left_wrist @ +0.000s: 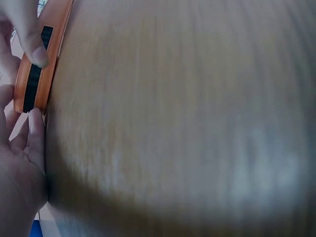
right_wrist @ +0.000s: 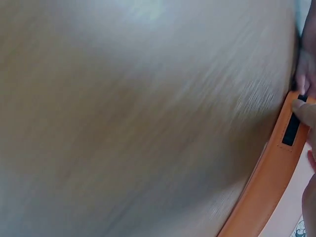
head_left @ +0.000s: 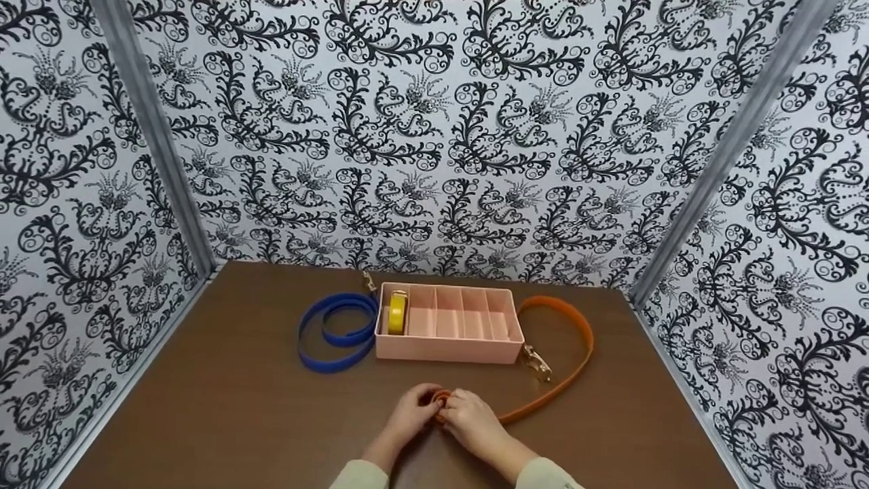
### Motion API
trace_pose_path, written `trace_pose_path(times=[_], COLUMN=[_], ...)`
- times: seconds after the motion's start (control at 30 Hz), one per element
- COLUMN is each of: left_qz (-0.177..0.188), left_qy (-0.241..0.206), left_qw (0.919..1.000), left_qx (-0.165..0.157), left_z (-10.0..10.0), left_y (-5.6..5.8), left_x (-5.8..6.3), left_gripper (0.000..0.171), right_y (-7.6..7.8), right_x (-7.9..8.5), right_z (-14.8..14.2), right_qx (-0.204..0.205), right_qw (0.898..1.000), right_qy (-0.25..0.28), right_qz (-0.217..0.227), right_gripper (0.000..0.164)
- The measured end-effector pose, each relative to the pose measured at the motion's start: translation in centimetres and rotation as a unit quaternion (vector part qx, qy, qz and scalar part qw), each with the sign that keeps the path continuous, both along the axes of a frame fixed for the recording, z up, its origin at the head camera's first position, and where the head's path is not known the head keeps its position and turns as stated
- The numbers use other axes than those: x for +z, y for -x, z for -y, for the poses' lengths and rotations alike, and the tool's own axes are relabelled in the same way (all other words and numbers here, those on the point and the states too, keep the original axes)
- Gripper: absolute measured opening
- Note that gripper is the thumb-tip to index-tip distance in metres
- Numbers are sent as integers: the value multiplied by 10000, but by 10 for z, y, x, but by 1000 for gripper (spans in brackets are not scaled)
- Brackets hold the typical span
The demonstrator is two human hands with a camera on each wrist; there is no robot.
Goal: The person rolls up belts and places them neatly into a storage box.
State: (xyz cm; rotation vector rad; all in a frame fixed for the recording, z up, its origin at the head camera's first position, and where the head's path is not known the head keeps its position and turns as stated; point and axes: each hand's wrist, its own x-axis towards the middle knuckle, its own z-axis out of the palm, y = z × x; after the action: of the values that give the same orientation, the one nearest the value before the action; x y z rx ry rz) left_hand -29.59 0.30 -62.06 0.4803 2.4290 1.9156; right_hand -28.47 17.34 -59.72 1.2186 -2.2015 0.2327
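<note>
An orange strap (head_left: 588, 339) lies in a wide curve on the table, its near end rolled into a small coil between the two hands. My left hand (head_left: 409, 415) holds the coil from the left, and my right hand (head_left: 470, 420) pinches it from the right. A black patch (right_wrist: 291, 130) is set into the strap's end, with a thumb pressed on it in the right wrist view. The left wrist view shows the left hand (left_wrist: 19, 173) with fingertips at the strap's lower edge. A gold clasp (head_left: 537, 363) lies inside the orange curve.
Beyond the hands stands a pink divided tray (head_left: 448, 350). A rolled yellow strap (head_left: 397, 313) sits in its leftmost compartment. Left of the tray lies a loosely coiled blue strap (head_left: 329, 365), with another gold clasp (head_left: 368, 282) behind. Patterned walls (head_left: 421, 136) enclose the brown table (head_left: 258, 407).
</note>
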Motion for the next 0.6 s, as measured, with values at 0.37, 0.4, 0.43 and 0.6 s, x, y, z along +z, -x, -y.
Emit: trace_pose_path(times=[0.37, 0.4, 0.43, 0.6], left_qz=[144, 113, 41, -131], left_qy=[-189, -119, -80, -24], left_qw=[9996, 9997, 9998, 9997], left_qx=[160, 180, 192, 205], left_z=[-2, -2, -2, -1], left_y=[4, 4, 5, 6], left_x=[0, -1, -1, -1], left_gripper=[13, 13, 13, 12], right_y=[-5, -4, -2, 3], right_x=[3, 3, 3, 9], right_z=[2, 0, -2, -16], right_qx=[-180, -110, -19, 317], right_qw=[9992, 9993, 9992, 9953], right_qy=[-4, -85, -167, -831], right_qz=[351, 346, 364, 375], right_gripper=[23, 24, 24, 30])
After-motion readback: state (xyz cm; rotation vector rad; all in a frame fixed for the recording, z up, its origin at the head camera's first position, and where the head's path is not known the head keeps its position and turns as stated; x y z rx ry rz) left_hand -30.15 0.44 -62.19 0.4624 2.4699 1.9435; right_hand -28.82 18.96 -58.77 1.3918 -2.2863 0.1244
